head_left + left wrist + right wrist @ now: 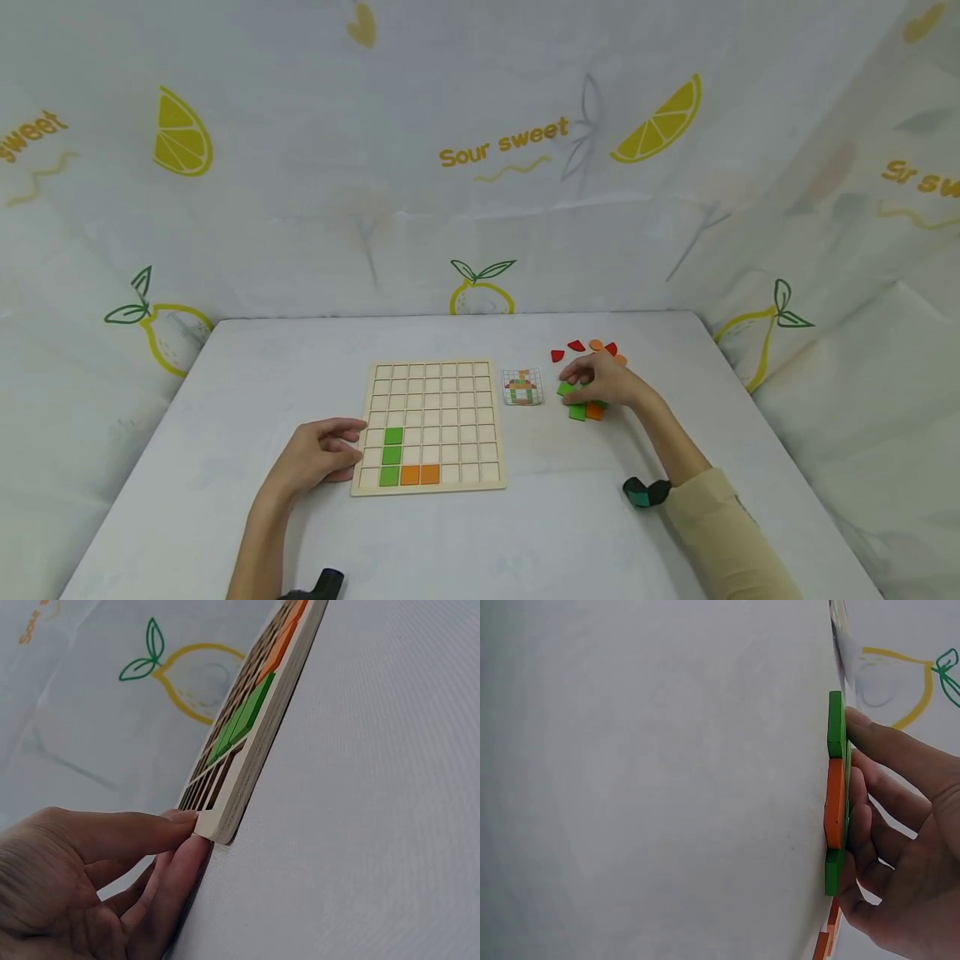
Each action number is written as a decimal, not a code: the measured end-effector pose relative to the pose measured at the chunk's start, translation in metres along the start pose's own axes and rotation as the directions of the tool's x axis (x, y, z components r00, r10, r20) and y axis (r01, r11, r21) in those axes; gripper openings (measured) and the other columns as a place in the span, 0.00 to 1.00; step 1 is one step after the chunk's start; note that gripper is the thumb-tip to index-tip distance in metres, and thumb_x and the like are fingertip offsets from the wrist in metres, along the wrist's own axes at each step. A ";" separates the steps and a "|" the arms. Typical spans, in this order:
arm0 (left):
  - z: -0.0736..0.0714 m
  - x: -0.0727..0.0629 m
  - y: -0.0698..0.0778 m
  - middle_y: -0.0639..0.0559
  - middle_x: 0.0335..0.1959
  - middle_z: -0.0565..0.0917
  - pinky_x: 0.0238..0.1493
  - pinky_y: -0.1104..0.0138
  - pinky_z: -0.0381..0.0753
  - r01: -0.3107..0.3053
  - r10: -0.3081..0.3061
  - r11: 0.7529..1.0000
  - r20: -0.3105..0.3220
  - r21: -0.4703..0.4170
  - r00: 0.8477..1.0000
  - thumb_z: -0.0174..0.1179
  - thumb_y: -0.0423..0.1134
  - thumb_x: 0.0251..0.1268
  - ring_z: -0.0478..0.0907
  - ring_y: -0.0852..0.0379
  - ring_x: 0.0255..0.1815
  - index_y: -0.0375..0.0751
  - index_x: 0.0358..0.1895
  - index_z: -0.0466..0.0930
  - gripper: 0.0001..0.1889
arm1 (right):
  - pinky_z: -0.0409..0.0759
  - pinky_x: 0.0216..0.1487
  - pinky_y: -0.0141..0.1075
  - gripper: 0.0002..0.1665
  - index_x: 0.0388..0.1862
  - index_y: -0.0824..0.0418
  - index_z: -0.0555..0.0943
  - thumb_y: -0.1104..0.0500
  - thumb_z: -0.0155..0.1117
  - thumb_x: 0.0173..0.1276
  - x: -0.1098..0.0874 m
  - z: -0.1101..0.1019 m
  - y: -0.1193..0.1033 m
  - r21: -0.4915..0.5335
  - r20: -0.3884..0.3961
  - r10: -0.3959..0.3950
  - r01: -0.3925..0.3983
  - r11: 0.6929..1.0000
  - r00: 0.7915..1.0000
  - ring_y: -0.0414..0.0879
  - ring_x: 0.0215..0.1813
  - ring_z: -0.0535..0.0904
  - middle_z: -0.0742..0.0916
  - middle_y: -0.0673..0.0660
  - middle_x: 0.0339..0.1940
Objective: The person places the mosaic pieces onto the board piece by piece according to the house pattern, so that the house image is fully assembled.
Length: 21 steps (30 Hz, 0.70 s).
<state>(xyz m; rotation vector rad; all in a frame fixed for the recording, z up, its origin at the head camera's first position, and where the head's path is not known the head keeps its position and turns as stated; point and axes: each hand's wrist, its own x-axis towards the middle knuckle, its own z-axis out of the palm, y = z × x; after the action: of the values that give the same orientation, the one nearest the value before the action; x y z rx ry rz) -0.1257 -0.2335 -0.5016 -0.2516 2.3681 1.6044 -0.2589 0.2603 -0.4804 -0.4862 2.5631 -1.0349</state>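
Note:
A pale wooden grid board (431,492) lies on the table, with a column of green squares (392,456) and two orange squares (419,474) set in its lower left cells. My left hand (318,454) is at the board's left edge; in the left wrist view its thumb and a finger (184,817) pinch the near corner. To the right, my right hand (603,382) reaches over a cluster of loose green tiles (577,412) and an orange tile (594,412). Its thumb touches a green tile (835,724) in the right wrist view, the other fingers bent above the cluster.
A small card (522,387) with a coloured grid picture lies between the board and the tiles. Red pieces (557,356) and round orange pieces (596,345) lie behind the right hand. A lemon-printed white sheet (322,250) hangs behind the table.

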 end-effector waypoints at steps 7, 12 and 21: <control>0.001 0.000 -0.003 0.42 0.55 0.84 0.38 0.63 0.94 0.009 -0.009 1.000 -0.013 -0.004 1.000 0.75 0.27 0.61 0.85 0.57 0.42 0.35 0.69 0.82 0.30 | 0.80 0.45 0.28 0.18 0.48 0.67 0.88 0.60 0.83 0.64 0.003 0.000 -0.004 -0.038 0.001 0.013 -0.013 0.999 1.000 0.49 0.46 0.79 0.89 0.60 0.42; 0.000 0.001 -0.004 0.42 0.55 0.84 0.37 0.63 0.94 0.008 -0.008 1.000 -0.019 0.002 1.000 0.75 0.27 0.61 0.84 0.57 0.42 0.35 0.69 0.82 0.30 | 0.80 0.44 0.28 0.16 0.47 0.66 0.88 0.60 0.82 0.64 0.003 -0.001 -0.004 -0.051 -0.001 0.016 -0.016 0.999 1.000 0.48 0.45 0.79 0.89 0.59 0.41; 0.001 0.000 -0.001 0.43 0.53 0.84 0.36 0.63 0.94 0.001 -0.001 1.000 -0.018 0.001 1.000 0.75 0.27 0.60 0.84 0.57 0.41 0.34 0.68 0.83 0.30 | 0.81 0.42 0.29 0.13 0.46 0.64 0.90 0.60 0.80 0.66 0.001 0.001 -0.004 -0.088 -0.021 0.013 -0.015 0.996 1.000 0.48 0.44 0.79 0.90 0.56 0.40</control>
<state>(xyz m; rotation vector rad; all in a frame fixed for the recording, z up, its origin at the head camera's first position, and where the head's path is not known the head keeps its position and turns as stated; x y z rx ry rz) -0.1256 -0.2330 -0.5033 -0.2681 2.3816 1.6066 -0.2584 0.2563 -0.4781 -0.4820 2.6350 -0.9303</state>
